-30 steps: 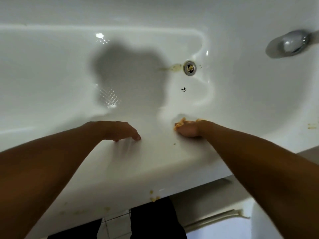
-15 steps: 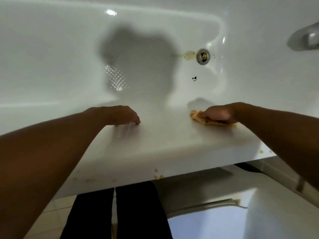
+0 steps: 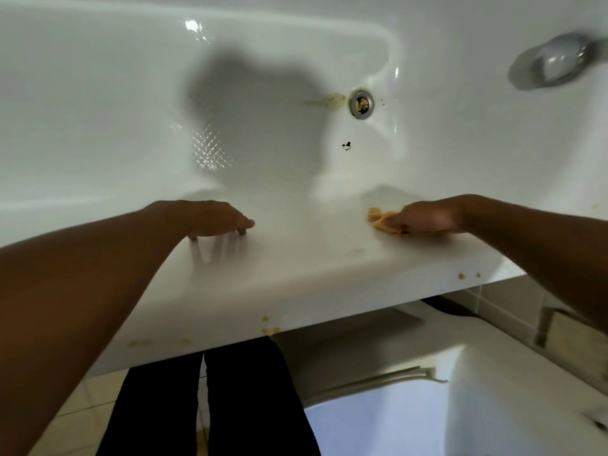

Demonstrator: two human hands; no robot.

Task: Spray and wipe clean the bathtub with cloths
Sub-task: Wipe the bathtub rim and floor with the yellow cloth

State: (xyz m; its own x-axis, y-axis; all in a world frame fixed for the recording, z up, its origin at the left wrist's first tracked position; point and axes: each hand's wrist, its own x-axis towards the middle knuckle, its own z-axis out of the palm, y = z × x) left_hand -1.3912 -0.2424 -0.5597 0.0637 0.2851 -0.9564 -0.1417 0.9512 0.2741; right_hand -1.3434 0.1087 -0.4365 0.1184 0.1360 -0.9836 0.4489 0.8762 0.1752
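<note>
A white bathtub fills the view, with its near rim (image 3: 296, 274) running across the middle. My left hand (image 3: 210, 218) rests on that rim on its fingertips and holds nothing. Further right on the same rim, my right hand (image 3: 424, 215) presses an orange cloth (image 3: 383, 220) flat against the surface; most of the cloth is hidden under the hand. Yellowish specks (image 3: 271, 330) dot the rim's front edge. A yellowish stain (image 3: 330, 101) lies beside the chrome drain (image 3: 361, 103), and a small dark speck (image 3: 347, 146) sits below it.
A chrome faucet spout (image 3: 556, 59) sticks out at the upper right. A white toilet or basin (image 3: 493, 406) stands below the tub rim at the lower right. My dark trouser legs (image 3: 210, 399) and a tiled floor (image 3: 82, 409) show under the rim.
My right hand has slid the orange cloth to the right along the rim. My left hand has stayed planted on the rim. The view has shifted slightly.
</note>
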